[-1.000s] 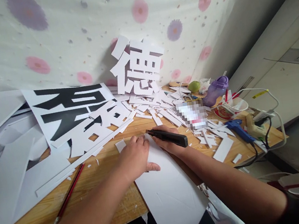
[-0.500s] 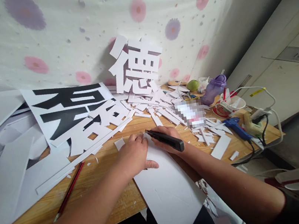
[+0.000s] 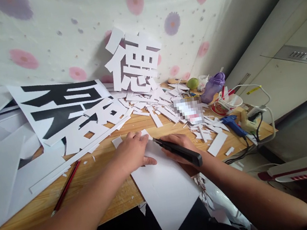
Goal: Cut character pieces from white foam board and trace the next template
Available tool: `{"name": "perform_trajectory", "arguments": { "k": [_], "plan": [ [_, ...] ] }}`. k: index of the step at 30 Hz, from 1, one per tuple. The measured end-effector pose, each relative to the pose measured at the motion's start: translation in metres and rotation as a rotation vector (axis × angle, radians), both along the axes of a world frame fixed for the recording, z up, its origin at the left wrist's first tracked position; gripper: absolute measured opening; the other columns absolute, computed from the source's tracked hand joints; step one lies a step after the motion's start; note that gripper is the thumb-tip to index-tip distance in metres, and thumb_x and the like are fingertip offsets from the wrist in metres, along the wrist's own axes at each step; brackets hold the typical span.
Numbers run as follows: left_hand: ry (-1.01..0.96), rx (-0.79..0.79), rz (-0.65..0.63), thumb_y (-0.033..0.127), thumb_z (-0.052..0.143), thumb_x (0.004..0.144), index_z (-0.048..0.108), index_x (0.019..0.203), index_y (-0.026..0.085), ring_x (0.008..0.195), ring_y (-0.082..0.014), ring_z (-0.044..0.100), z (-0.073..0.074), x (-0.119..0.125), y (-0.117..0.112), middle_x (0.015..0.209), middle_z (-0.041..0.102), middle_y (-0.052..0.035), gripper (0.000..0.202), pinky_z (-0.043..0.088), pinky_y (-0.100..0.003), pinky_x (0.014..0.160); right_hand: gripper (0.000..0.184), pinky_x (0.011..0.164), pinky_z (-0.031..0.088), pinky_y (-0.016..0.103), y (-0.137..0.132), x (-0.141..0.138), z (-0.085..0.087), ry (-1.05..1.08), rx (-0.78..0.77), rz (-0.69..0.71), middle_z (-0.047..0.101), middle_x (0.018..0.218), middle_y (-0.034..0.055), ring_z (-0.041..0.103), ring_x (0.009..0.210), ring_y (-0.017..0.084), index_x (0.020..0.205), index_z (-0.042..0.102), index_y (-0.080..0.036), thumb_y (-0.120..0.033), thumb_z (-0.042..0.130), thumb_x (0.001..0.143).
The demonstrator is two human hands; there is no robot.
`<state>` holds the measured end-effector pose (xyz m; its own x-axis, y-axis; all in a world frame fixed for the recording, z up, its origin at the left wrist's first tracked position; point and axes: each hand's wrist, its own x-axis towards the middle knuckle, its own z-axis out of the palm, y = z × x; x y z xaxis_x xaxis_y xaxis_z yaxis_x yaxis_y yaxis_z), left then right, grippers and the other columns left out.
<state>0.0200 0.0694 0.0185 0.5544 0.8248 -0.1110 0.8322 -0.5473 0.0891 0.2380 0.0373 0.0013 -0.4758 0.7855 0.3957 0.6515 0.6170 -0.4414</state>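
Note:
My left hand (image 3: 133,152) lies on a white foam board (image 3: 167,189), fingers forward and thumb spread, pressing it against the table. The board hangs over the table's front edge toward me. In my right hand (image 3: 179,146) is a black utility knife (image 3: 183,152), its tip end pointing left, just right of my left fingertips. Whether the blade touches the board, I cannot tell. Left of the board are cut white character pieces (image 3: 77,136), partly covering a sheet with printed black characters (image 3: 64,93).
A white cut-out character (image 3: 134,62) leans on the flowered wall covering. White offcuts (image 3: 156,116) litter the table's back. A red pencil (image 3: 66,187) lies at left. To the right are a blue glue gun (image 3: 234,126), a purple bottle (image 3: 212,87), a paper cup (image 3: 227,104) and cables.
My right hand has drawn the knife back to the right, away from my left fingers. The left hand still presses the board. The whole view has shifted slightly.

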Motion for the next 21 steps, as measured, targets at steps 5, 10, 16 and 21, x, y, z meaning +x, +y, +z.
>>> {"name": "perform_trajectory", "arguments": {
  "k": [5, 10, 16, 21],
  "plan": [
    [0.014, -0.019, -0.011, 0.078, 0.063, 0.068, 0.048, 0.144, 0.027, 0.128, -0.0443, 0.042, -0.002, -0.001, 0.004, 0.150, 0.044, -0.0199, 0.093, 0.040, -0.048, 0.097, 0.020, 0.064, 0.048, 0.027, -0.027, 0.009, 0.008, -0.030, -0.008, 0.009, 0.070, 0.079, 0.0068, 0.065, 0.068, 0.018, 0.102, 0.063, -0.016, -0.024, 0.054, 0.087],
    [0.026, -0.031, -0.001, 0.079, 0.061, 0.068, 0.045, 0.146, 0.028, 0.130, -0.0458, 0.039, -0.004, 0.000, 0.006, 0.152, 0.042, -0.0180, 0.095, 0.037, -0.049, 0.099, 0.024, 0.065, 0.049, 0.028, -0.043, 0.017, 0.014, -0.037, 0.012, 0.063, 0.071, 0.083, 0.0089, 0.066, 0.070, 0.020, 0.107, 0.060, -0.016, -0.025, 0.054, 0.086],
    [0.034, -0.028, -0.008, 0.079, 0.060, 0.068, 0.044, 0.147, 0.027, 0.131, -0.0466, 0.037, -0.006, 0.000, 0.008, 0.154, 0.040, -0.0183, 0.096, 0.036, -0.049, 0.100, 0.022, 0.060, 0.048, 0.027, -0.069, 0.031, 0.016, -0.023, 0.064, 0.070, 0.068, 0.077, 0.0079, 0.064, 0.066, 0.019, 0.106, 0.059, -0.015, -0.023, 0.055, 0.087],
    [0.052, -0.015, -0.021, 0.078, 0.062, 0.068, 0.043, 0.148, 0.027, 0.131, -0.0450, 0.038, -0.006, 0.000, 0.009, 0.151, 0.044, -0.0186, 0.096, 0.035, -0.046, 0.101, 0.022, 0.057, 0.045, 0.024, -0.090, 0.041, 0.020, -0.044, 0.064, 0.085, 0.064, 0.071, 0.0042, 0.061, 0.061, 0.016, 0.107, 0.058, -0.016, -0.021, 0.055, 0.086]
  ]
}}
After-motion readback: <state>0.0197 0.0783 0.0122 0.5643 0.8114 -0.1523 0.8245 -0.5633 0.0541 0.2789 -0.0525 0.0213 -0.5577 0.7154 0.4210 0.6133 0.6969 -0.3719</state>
